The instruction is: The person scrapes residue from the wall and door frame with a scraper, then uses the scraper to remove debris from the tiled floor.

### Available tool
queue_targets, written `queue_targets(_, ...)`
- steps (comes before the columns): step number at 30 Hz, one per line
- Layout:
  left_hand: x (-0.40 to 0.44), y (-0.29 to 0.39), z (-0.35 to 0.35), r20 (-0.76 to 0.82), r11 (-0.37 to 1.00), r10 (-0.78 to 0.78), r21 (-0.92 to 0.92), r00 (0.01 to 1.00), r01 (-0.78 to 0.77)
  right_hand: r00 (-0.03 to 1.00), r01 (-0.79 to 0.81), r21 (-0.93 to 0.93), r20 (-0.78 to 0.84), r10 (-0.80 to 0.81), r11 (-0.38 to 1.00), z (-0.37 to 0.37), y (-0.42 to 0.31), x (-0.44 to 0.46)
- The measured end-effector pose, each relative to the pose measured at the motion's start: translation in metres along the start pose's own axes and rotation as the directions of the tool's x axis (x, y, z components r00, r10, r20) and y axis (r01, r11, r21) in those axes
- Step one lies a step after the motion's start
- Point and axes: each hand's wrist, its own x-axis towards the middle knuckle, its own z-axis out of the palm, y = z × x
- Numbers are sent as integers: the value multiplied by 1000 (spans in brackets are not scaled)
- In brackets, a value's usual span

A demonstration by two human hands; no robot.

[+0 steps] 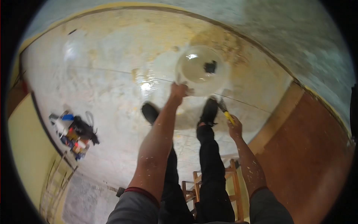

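A pale, translucent bucket point(181, 61) stands on the wet floor, with liquid and a dark lump point(210, 67) inside. My left hand point(179, 92) is at its near rim, fingers closed around the edge, slightly blurred. Lower and to the right, my right hand point(235, 127) grips a yellow-handled tool point(228, 117). The tool's narrow grey head points up and left beside my right shoe point(210, 109); blur hides its exact kind.
A wooden ladder or stool point(235, 183) stands close by my legs. Bags and mixed items point(76, 130) lie at the left near a pale panel point(31, 138). A reddish-brown board point(302, 160) is at the right. Walls border the wet, stained floor point(112, 48).
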Motion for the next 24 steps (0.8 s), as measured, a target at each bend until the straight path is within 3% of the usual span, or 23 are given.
queue_targets(1, -8, -1, -16, 32, 1000, 24, -20, 999, -23, 1000, 24, 33, 2, -24, 999, 10, -2, -1)
queue_targets(3, -29, -2, -40, 62, 997, 62, -48, 996, -59, 994, -89, 84, 69, 84, 992, 12, -16, -3)
queue_targets(6, -73, 7, -74, 33, 995, 81, -55, 996, -79, 993, 3, -5, 119, -2, 1000, 10, -25, -2)
queue_targets(9, -103, 2, -126, -60, 968, 132, -209, 989, -142, 986, 44, -65, 162, -33, 997, 13, -25, 6)
queue_targets(12, -117, -13, -191, -182, 893, 133, -405, 974, -197, 976, 79, -90, 209, -59, 993, 9, -90, 1)
queue_targets(14, -122, -20, -231, -230, 863, 149, -444, 962, -240, 966, 144, -83, 230, -122, 986, 14, -98, 3)
queue_targets(16, -115, -35, -278, -360, 837, 125, -462, 924, -293, 963, 89, -165, 265, -43, 982, 16, -111, 2)
queue_targets(20, -116, -28, -346, -499, 768, 91, -516, 862, -380, 959, 133, -262, 279, -57, 956, 32, -133, -10)
queue_targets(22, -110, -29, -376, -525, 626, 71, -638, 848, -448, 955, 146, -268, 288, -66, 952, 37, -140, -16)
queue_targets(24, -109, -27, -403, -510, 602, 57, -668, 858, -437, 945, 166, -260, 318, -78, 951, 52, -144, -24)
